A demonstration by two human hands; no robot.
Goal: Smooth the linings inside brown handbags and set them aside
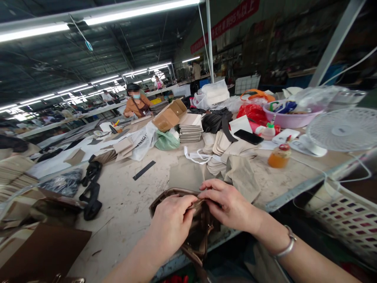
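A brown bag sits at the table's front edge, its upper rim facing me and its lower part hanging over the edge. My left hand pinches the rim from the left, thumb against fingers. From the right, my right hand grips the same rim close beside it, fingertips nearly meeting the left ones. The edge between my fingers is partly hidden. Just beyond the bag lie a flat grey-beige piece of fabric and a crumpled beige cloth.
A jar of orange liquid, a black phone and a white fan stand to the right. Stacked beige pieces and a cardboard box lie ahead. Black straps lie left. A white basket stands below right. A co-worker sits farther back.
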